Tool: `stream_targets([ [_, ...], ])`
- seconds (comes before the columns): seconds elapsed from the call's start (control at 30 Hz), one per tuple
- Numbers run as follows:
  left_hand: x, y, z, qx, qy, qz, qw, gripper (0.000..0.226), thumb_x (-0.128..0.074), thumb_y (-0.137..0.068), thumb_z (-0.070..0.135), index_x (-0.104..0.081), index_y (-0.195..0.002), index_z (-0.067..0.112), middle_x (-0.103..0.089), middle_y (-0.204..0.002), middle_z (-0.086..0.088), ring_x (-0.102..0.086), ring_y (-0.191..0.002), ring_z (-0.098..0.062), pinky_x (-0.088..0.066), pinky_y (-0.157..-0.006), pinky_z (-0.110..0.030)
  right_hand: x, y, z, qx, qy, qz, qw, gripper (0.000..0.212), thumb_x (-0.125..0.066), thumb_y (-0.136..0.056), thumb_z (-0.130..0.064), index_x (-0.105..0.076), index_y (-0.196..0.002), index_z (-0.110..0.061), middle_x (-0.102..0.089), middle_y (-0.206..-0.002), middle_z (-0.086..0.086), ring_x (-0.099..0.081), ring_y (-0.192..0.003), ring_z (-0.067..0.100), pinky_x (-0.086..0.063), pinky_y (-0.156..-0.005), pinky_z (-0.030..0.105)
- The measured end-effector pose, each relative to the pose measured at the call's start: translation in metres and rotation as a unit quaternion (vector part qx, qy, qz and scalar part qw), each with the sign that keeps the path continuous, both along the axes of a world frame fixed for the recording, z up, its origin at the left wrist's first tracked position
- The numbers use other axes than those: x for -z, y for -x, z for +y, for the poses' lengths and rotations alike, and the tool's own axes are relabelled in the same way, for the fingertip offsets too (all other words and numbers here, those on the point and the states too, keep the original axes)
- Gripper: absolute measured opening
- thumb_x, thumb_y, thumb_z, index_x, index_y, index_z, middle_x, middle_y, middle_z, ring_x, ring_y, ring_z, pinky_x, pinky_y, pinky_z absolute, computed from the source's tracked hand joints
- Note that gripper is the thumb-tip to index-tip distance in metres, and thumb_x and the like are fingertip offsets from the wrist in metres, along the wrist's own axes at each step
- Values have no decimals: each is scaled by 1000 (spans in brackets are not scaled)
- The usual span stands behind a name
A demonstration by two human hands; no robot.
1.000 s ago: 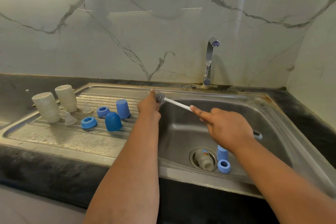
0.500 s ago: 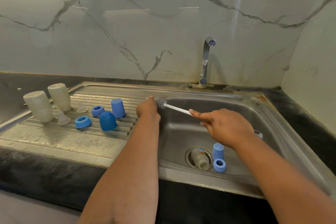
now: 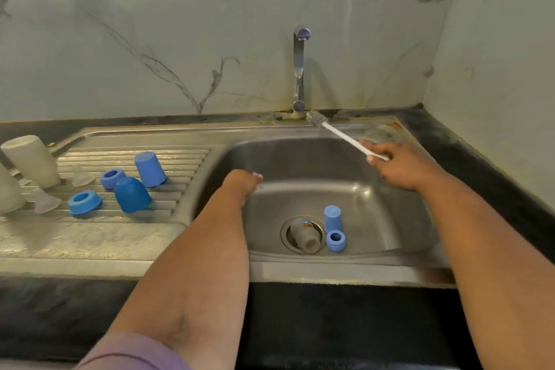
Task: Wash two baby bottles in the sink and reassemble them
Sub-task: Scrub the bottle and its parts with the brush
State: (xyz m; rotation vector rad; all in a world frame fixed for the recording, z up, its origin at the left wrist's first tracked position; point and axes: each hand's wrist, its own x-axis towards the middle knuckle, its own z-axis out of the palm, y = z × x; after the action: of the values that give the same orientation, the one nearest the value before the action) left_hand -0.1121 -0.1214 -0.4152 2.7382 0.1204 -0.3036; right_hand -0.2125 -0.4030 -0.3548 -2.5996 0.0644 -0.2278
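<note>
My left hand hovers over the left side of the sink, fingers curled round a small clear teat that shows blurred at the fingertips. My right hand pinches the white handle of a thin teat brush; its grey bristle head lies on the sink's back rim by the tap base. In the basin a clear bottle lies over the drain, with a blue cap and blue ring beside it. Two frosted bottles stand upside down on the drainboard.
Also on the drainboard are two clear teats, two blue rings and two blue caps. The chrome tap stands behind the basin, not running. A dark counter and marble walls surround the sink.
My right hand has pulled the brush out of my left hand and swung it right and back to the rim by the tap. My left hand has moved right, over the basin.
</note>
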Motion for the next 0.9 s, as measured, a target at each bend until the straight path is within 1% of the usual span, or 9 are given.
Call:
stream_targets([
  [0.07, 10, 2, -7, -7, -67, 69, 995, 56, -58, -96, 35, -48, -139, 2, -48, -145, -14, -47, -132, -31, -41, -106, -36, 0, -5, 9, -5, 12, 14, 1000, 41, -52, -99, -30, -49, -139, -37, -59, -131, 5, -56, -102, 22, -36, -80, 24],
  [0.2, 24, 4, -22, 50, -111, 228, 966, 55, -59, -94, 41, -56, -130, 0, -55, -138, -13, -53, -126, -30, -42, -105, -38, 8, -13, 18, -21, 46, 87, 995, 42, -53, -98, -29, -49, -138, -40, -51, -142, -3, -55, -118, 22, -42, -91, 28],
  [0.33, 23, -23, -28, 53, -206, 132, 968, 82, -46, -89, 68, -43, -144, 8, -40, -151, -11, -39, -137, -33, -34, -112, -44, 6, -16, 14, 29, 47, 90, 994, 44, -52, -98, -26, -48, -140, -37, -53, -140, 4, -56, -115, 26, -42, -88, 30],
  [0.43, 12, -15, -64, 134, -228, 13, 964, 74, -56, -83, 68, -54, -134, 14, -54, -136, -8, -52, -124, -31, -46, -95, -41, -1, -15, 10, 76, 70, 65, 993, 45, -50, -98, -25, -46, -142, -35, -54, -138, 9, -55, -117, 30, -43, -93, 34],
  [0.5, 16, 1, -100, 210, -209, -27, 955, 63, -59, -82, 68, -63, -112, 13, -62, -120, -8, -59, -111, -28, -47, -79, -35, -6, -12, 7, 88, 95, 50, 990, 42, -49, -98, -23, -49, -140, -31, -54, -136, 11, -54, -118, 32, -44, -95, 36],
  [0.6, 38, 21, -131, 225, -130, 30, 965, 65, -58, -76, 76, -54, -74, 12, -64, -87, -5, -61, -87, -25, -46, -69, -30, -13, -8, 9, 91, 109, 38, 989, 40, -47, -98, -18, -52, -137, -26, -55, -134, 12, -53, -119, 32, -44, -94, 36],
  [0.67, 51, 20, -137, 220, -111, 71, 967, 59, -64, -73, 73, -54, -73, 15, -59, -77, -1, -60, -81, -23, -47, -69, -29, -15, -7, 9, 90, 109, 36, 989, 40, -48, -97, -14, -54, -136, -26, -55, -134, 11, -53, -119, 32, -44, -94, 35],
  [0.77, 60, 18, -138, 234, -145, 83, 958, 44, -69, -79, 56, -54, -80, 14, -59, -85, -1, -59, -82, -22, -46, -68, -30, -15, -9, 9, 92, 91, 33, 991, 40, -49, -96, -14, -56, -132, -30, -57, -131, 8, -55, -115, 30, -44, -89, 33],
  [0.9, 65, 16, -134, 228, -145, 64, 960, 51, -67, -76, 64, -51, -73, 15, -56, -78, 1, -56, -74, -19, -43, -61, -29, -16, -13, 11, 92, 76, 16, 993, 41, -51, -95, -14, -57, -130, -36, -57, -130, 4, -56, -113, 29, -42, -83, 31],
])
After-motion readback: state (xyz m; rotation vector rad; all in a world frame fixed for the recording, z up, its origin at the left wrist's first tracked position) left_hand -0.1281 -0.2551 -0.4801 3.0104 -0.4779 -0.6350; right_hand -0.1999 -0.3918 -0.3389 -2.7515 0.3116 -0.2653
